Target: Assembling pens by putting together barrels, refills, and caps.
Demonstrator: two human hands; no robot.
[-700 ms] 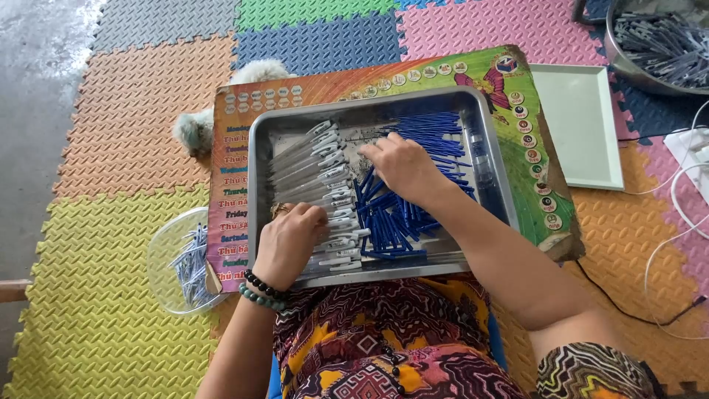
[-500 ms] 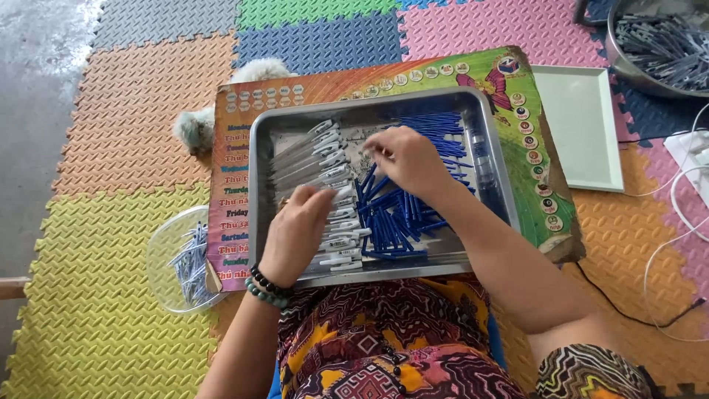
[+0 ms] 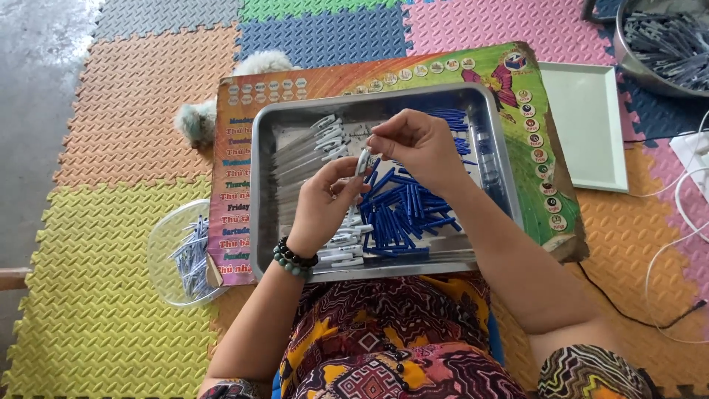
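A metal tray (image 3: 260, 192) rests on my lap over a colourful printed board (image 3: 384, 77). Clear pen barrels with white caps (image 3: 310, 159) fill its left side, and blue pen refills (image 3: 402, 210) lie piled on its right. Both hands are raised above the tray's middle. My left hand (image 3: 325, 203), with a bead bracelet on the wrist, and my right hand (image 3: 417, 144) meet fingertip to fingertip on one small white pen part (image 3: 362, 160).
A clear plastic bowl (image 3: 166, 258) with several pens sits left of the tray. A white tray (image 3: 587, 125) lies to the right, a metal basin (image 3: 665, 44) of grey parts at top right, and white cables (image 3: 690, 199) beside it. Foam mats cover the floor.
Both hands have lifted off the piles in the tray and come together over its middle, now pinching a white pen part between them.
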